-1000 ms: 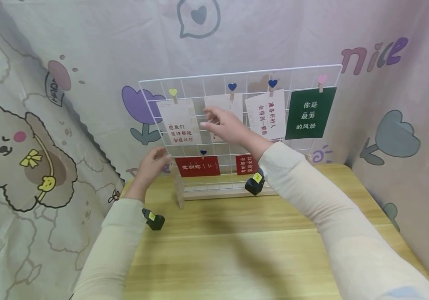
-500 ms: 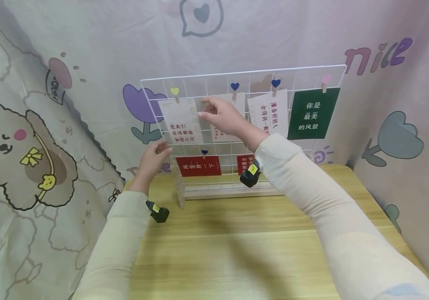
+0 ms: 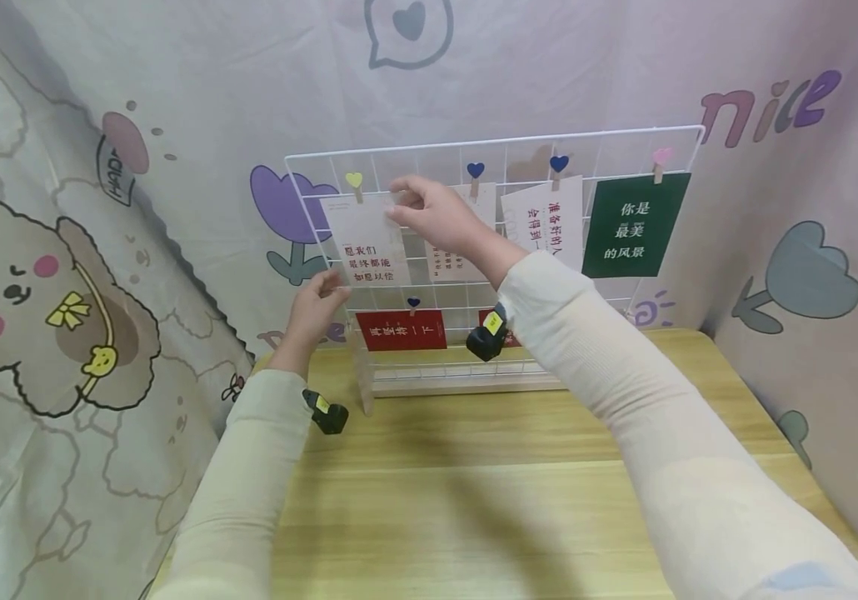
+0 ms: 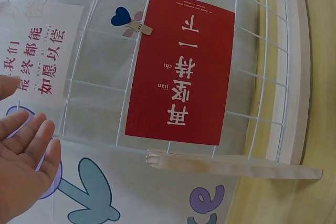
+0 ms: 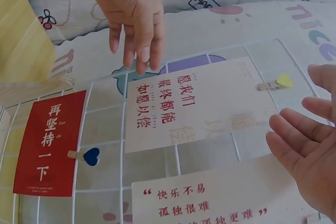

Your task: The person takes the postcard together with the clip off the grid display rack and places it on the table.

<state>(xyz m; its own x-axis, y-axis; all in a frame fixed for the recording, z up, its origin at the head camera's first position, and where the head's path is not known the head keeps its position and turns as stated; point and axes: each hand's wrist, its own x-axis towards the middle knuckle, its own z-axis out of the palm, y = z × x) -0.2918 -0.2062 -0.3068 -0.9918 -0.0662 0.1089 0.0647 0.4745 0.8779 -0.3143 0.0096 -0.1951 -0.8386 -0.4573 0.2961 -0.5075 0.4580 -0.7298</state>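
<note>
A white wire grid (image 3: 399, 150) stands upright on a wooden base with cards clipped to it. My right hand (image 3: 440, 217) has its fingers loosely bent beside the upper right of a white card (image 3: 367, 242). That card hangs from a yellow heart clip (image 5: 284, 81); the right wrist view shows nothing between the right fingers. At the grid's left side is my left hand (image 3: 314, 312), fingers relaxed, near the card's lower left. Below hangs a red card (image 4: 181, 72) on a blue heart clip (image 4: 121, 16). Another white card (image 5: 210, 195) is partly behind the right hand.
To the right hang a tilted white card (image 3: 541, 212) under a blue heart clip (image 3: 559, 164) and a green card (image 3: 635, 225) under a pink one. A second red card is mostly hidden by the right wrist. A wooden tabletop (image 3: 429, 517) lies in front; patterned curtains surround it.
Both hands have risen a little; the right one has also shifted left toward the yellow heart clip. The view has shifted slightly. The cards remain clipped as before.
</note>
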